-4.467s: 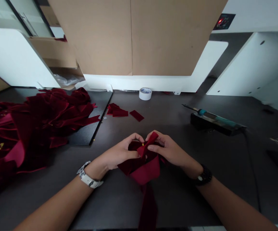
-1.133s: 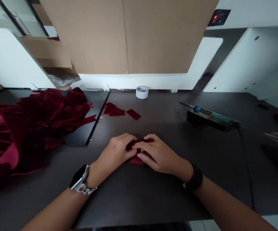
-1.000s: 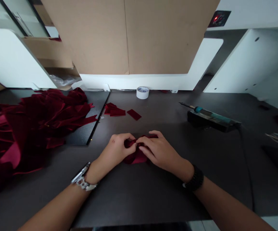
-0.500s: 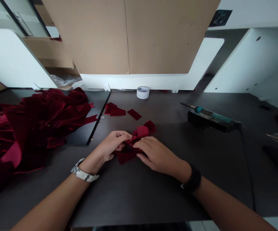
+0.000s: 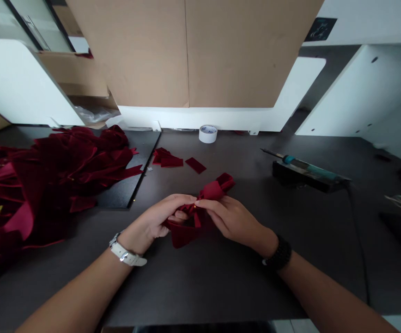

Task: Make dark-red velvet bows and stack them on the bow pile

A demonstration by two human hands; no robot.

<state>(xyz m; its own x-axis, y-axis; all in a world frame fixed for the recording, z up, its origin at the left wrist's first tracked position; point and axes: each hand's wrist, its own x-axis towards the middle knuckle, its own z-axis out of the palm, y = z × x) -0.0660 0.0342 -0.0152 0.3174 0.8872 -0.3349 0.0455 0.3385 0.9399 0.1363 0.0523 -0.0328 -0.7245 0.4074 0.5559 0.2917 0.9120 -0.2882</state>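
A dark red velvet bow (image 5: 211, 190) is held between both hands over the middle of the dark table. My left hand (image 5: 167, 213) is closed on its left side, thumb stretched toward the centre and fingers curled under the ribbon. With thumb and fingertips, my right hand (image 5: 233, 218) pinches the bow near its middle, where a small gold glint shows. One ribbon end hangs below the left fingers, and a loop sticks out above the right hand. Parts of the bow are hidden behind the fingers.
A large heap of red velvet bows (image 5: 72, 166) covers the left, partly on a black board (image 5: 115, 196). Short red ribbon pieces (image 5: 196, 165) and a white tape roll (image 5: 208, 134) lie farther back. A soldering iron (image 5: 300, 166) rests on a black holder at right, its cord (image 5: 358, 245) running frontward.
The bow has turned and shifted slightly right, its upper loop reaching farther out. My right fingers have drawn together into a pinch at its centre, beside my left thumb.
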